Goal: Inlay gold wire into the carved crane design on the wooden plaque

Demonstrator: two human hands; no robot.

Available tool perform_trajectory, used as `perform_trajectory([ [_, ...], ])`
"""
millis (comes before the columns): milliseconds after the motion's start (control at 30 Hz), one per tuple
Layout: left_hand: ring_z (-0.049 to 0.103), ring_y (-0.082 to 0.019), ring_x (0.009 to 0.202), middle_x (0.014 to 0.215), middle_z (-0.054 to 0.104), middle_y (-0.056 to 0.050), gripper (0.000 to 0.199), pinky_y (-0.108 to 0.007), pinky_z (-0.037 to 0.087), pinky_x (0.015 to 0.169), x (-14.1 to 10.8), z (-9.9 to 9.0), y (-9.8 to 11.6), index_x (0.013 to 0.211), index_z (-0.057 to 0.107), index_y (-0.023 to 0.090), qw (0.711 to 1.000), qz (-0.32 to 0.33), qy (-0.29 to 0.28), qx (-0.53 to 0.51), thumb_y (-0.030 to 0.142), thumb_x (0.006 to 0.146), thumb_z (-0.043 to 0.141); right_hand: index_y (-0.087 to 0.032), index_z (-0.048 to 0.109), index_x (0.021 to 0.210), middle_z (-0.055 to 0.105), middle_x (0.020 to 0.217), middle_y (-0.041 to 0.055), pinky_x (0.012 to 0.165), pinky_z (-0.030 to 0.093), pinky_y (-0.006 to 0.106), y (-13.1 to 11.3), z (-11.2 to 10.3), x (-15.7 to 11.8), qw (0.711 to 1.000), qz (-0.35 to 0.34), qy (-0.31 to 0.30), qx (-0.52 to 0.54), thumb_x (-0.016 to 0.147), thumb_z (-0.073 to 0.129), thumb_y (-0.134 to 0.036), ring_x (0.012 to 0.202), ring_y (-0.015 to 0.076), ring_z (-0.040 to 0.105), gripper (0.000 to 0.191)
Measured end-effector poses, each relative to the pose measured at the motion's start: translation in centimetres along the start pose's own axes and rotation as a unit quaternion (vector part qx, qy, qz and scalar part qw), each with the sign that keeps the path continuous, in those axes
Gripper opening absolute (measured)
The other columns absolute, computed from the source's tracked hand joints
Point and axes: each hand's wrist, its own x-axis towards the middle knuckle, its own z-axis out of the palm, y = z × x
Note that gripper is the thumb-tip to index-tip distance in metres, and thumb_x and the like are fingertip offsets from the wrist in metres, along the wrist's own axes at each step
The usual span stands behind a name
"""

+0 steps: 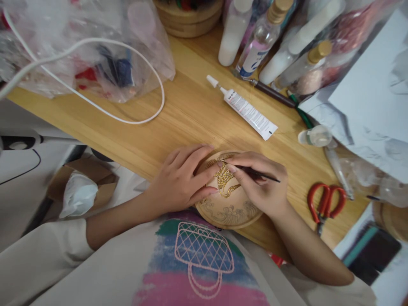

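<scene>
A round wooden disc [232,209] lies at the table's front edge, with a gold raised pattern [225,180] on its upper part and dark wave-like lines near its lower rim. My left hand [181,180] rests over the disc's left side, fingers spread, fingertips touching its surface beside the gold pattern. From the right, my right hand [263,178] pinches a thin dark tool [266,175] whose tip meets the disc near my left index fingertip. Above the disc lies a white tube [250,114] with its pointed white cap toward the upper left.
Red-handled pliers [325,204] lie at the right. Bottles [258,42] and a round wooden box [191,19] stand at the back. A white cable [134,121] loops beside plastic bags [134,55]. Papers [372,97] cover the upper right. An open carton [108,191] is below left.
</scene>
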Motion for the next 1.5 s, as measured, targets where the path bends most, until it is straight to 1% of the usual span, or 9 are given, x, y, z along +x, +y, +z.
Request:
perform_trajectory([
  [200, 0.051, -0.032, 0.124, 0.134, 0.053, -0.019, 0.044, -0.049, 0.047, 0.098, -0.06, -0.07, 0.01, 0.122, 0.059, 0.017, 1.000, -0.005, -0.004, 0.004, 0.049, 0.097, 0.043, -0.020, 0.072, 0.095, 0.077, 0.093, 0.0013, 0.082, 0.059, 0.026, 0.14, 0.04, 0.01, 1.000, 0.004, -0.009, 0.001, 0.084, 0.068, -0.011, 0.089, 0.0134, 0.072, 0.014],
  [467, 0.053, -0.034, 0.122, 0.133, 0.054, -0.020, 0.045, -0.051, 0.049, 0.096, -0.04, 0.06, -0.01, 0.123, 0.059, 0.016, 1.000, -0.001, 0.005, -0.001, 0.049, 0.096, 0.046, -0.022, 0.073, 0.096, 0.077, 0.093, 0.0023, 0.083, 0.061, 0.032, 0.18, 0.07, -0.01, 1.000, 0.006, -0.011, 0.005, 0.086, 0.066, -0.013, 0.090, 0.0168, 0.073, 0.015],
  [667, 0.052, -0.035, 0.123, 0.134, 0.053, -0.021, 0.046, -0.052, 0.048, 0.096, -0.07, 0.02, -0.05, 0.126, 0.058, 0.016, 1.000, -0.002, -0.001, -0.011, 0.049, 0.095, 0.047, -0.022, 0.073, 0.095, 0.077, 0.092, 0.0025, 0.082, 0.061, 0.030, 0.12, 0.11, 0.08, 1.000, 0.002, -0.007, 0.007, 0.085, 0.066, -0.013, 0.089, 0.0163, 0.073, 0.015],
  [800, 0.051, -0.033, 0.125, 0.134, 0.053, -0.020, 0.045, -0.051, 0.047, 0.097, -0.12, 0.05, -0.04, 0.126, 0.058, 0.017, 1.000, -0.004, -0.001, -0.007, 0.049, 0.096, 0.046, -0.021, 0.073, 0.093, 0.077, 0.092, 0.0026, 0.083, 0.061, 0.028, 0.07, 0.13, 0.12, 1.000, -0.002, -0.006, 0.006, 0.085, 0.066, -0.013, 0.089, 0.0154, 0.073, 0.013],
  [1033, 0.052, -0.032, 0.123, 0.133, 0.055, -0.019, 0.044, -0.050, 0.048, 0.096, -0.04, -0.07, 0.00, 0.124, 0.059, 0.018, 1.000, -0.005, 0.002, 0.002, 0.049, 0.096, 0.045, -0.022, 0.073, 0.095, 0.077, 0.092, 0.0026, 0.082, 0.062, 0.032, 0.13, 0.13, 0.13, 1.000, -0.001, -0.007, 0.002, 0.086, 0.066, -0.013, 0.089, 0.0170, 0.073, 0.014],
  [1200, 0.052, -0.033, 0.123, 0.133, 0.054, -0.020, 0.045, -0.050, 0.048, 0.096, -0.02, -0.03, 0.03, 0.124, 0.059, 0.017, 1.000, -0.005, -0.001, 0.001, 0.049, 0.096, 0.045, -0.021, 0.073, 0.094, 0.077, 0.092, 0.0023, 0.081, 0.061, 0.029, 0.13, 0.13, 0.17, 1.000, -0.009, -0.002, 0.001, 0.085, 0.066, -0.011, 0.089, 0.0159, 0.073, 0.015],
  [1500, 0.051, -0.032, 0.124, 0.134, 0.053, -0.020, 0.046, -0.049, 0.047, 0.098, -0.05, 0.02, -0.04, 0.126, 0.058, 0.017, 1.000, -0.003, 0.000, -0.003, 0.049, 0.096, 0.045, -0.022, 0.073, 0.095, 0.077, 0.093, 0.0024, 0.080, 0.061, 0.030, 0.06, 0.05, -0.04, 1.000, 0.011, 0.012, -0.004, 0.085, 0.065, -0.011, 0.088, 0.0162, 0.073, 0.017],
])
